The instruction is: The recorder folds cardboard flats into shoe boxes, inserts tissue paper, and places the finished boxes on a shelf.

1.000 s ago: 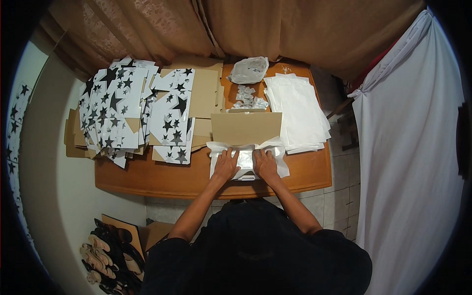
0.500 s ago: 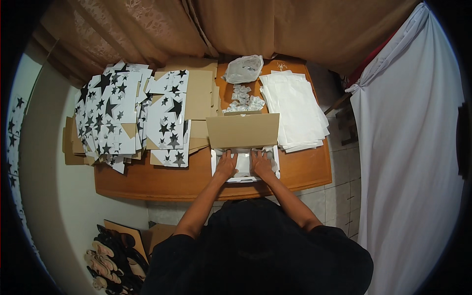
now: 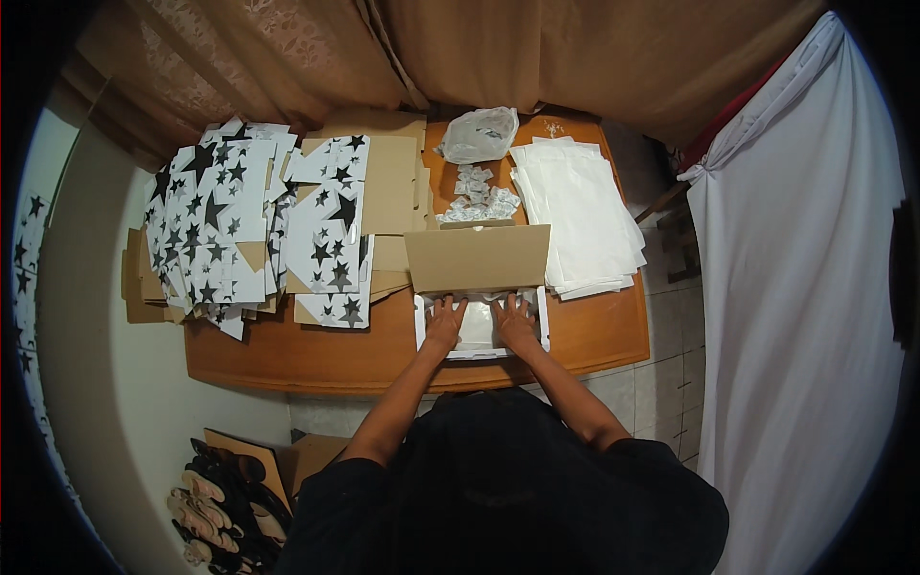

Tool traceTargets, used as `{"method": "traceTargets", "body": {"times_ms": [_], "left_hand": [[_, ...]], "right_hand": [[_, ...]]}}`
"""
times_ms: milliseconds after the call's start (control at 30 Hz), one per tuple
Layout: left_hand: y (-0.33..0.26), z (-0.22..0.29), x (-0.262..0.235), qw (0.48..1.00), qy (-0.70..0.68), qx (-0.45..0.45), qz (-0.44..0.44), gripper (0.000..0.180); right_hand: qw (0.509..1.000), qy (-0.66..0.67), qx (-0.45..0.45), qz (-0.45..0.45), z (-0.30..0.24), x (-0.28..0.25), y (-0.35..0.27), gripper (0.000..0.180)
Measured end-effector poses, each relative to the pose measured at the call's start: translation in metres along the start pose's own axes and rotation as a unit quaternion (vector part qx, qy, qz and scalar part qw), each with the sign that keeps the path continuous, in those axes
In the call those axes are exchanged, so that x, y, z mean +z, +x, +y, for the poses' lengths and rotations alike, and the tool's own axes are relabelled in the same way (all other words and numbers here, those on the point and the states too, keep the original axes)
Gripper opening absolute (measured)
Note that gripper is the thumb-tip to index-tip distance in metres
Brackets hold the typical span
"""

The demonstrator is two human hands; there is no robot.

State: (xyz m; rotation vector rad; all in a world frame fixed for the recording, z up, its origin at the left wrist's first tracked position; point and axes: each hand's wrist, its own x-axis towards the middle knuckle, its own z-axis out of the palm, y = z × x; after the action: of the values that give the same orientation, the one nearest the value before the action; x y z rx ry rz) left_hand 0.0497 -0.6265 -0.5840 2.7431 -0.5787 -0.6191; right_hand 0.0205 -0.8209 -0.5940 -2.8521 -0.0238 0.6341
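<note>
1. Now the left hand (image 3: 444, 321) lies flat, fingers spread and palm down, on the white paper (image 3: 477, 326) inside the small white open cardboard box (image 3: 419, 331); it grips nothing.
2. Beside it, the right hand (image 3: 515, 321) also presses flat with spread fingers on the same white paper, near the right wall of the box.
3. The box stands at the near edge of the brown wooden tabletop (image 3: 594, 335), just in front of the person, and its plain brown cardboard lid flap (image 3: 477, 257) stands open behind the hands.
4. Behind the flap lies a heap of small clear sachets (image 3: 477, 199), and behind them a crumpled clear plastic bag (image 3: 479, 134).
5. To the right of the box lies a stack of white paper sheets (image 3: 575, 216), touching the flap's right corner.
6. To the left lie flat brown cardboard blanks (image 3: 391, 182) and many flat white cardboard pieces with black stars (image 3: 230, 225), spread in overlapping piles over the left end of the tabletop.
7. On the floor at lower left stand several pairs of shoes (image 3: 216, 503).
8. At the right hangs a white cloth (image 3: 795, 287), and a brown curtain (image 3: 479, 48) hangs behind the tabletop.
</note>
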Motion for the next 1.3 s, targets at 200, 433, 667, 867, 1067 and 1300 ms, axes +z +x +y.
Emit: {"method": "traceTargets", "body": {"times_ms": [200,433,667,867,1067,1300], "left_hand": [[0.003,0.0,-0.002,1.0,-0.008,0.002,-0.012,0.098],[0.014,-0.007,0.007,0.997,-0.037,-0.024,-0.067,0.069],[0.0,-0.004,0.005,1.0,0.002,-0.014,-0.022,0.07],[0.004,0.006,0.0,0.998,0.001,-0.032,-0.047,0.077],[0.005,0.007,0.003,0.991,-0.036,-0.106,-0.069,0.085],[0.002,0.01,-0.001,0.998,-0.012,-0.05,-0.041,0.09]], "right_hand": [[0.996,-0.038,-0.053,0.054,0.01,0.002,0.003,0.051],[0.998,0.028,-0.023,-0.047,-0.003,-0.024,-0.001,0.05],[1.0,0.007,0.007,-0.019,-0.009,-0.011,-0.006,0.06],[0.997,-0.057,-0.051,-0.006,0.021,0.053,0.021,0.063],[0.998,-0.057,-0.024,-0.02,-0.006,0.025,0.01,0.063],[0.996,-0.085,0.002,0.034,0.002,0.025,0.009,0.056]]}}
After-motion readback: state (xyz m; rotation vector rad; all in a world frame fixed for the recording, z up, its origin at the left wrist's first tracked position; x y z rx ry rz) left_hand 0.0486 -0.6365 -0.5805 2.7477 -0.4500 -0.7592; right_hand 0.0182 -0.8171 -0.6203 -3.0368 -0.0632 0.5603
